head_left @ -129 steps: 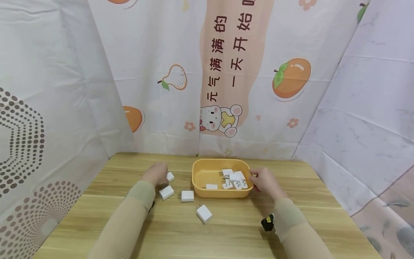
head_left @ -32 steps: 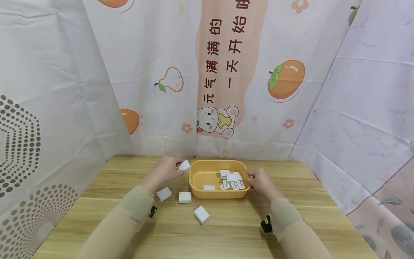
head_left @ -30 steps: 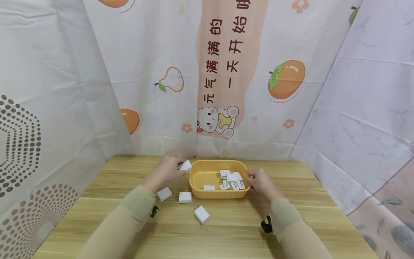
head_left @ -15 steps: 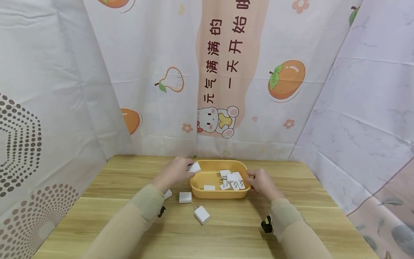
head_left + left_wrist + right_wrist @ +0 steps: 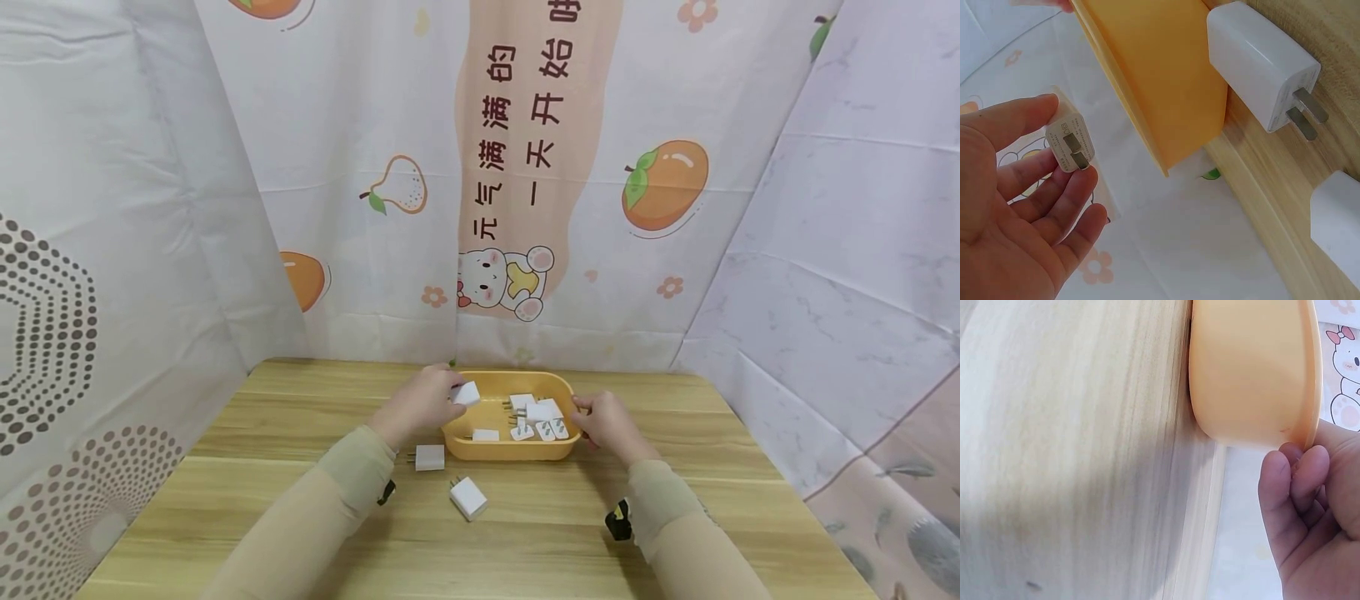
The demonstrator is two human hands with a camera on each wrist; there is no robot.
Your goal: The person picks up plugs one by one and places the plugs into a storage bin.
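My left hand (image 5: 420,403) pinches a white wall charger (image 5: 467,393) between thumb and fingers, over the left end of the yellow basket (image 5: 510,451). In the left wrist view the two metal prongs of the held charger (image 5: 1071,142) face the camera. My right hand (image 5: 611,423) grips the basket's right rim; in the right wrist view thumb and fingers pinch the edge of the basket (image 5: 1254,375). Inside the basket lie several chargers (image 5: 538,412), most heaped at the right, with one charger (image 5: 486,435) near the front left.
On the wooden table (image 5: 555,533), one charger (image 5: 430,457) lies just in front of the basket's left end and another charger (image 5: 468,498) lies nearer me, turned at an angle. A printed curtain (image 5: 360,250) hangs behind the table.
My left hand picked up a charger from the table's left and has carried it rightward to over the basket. Its arm now covers another charger on the table. My right hand stays on the rim.
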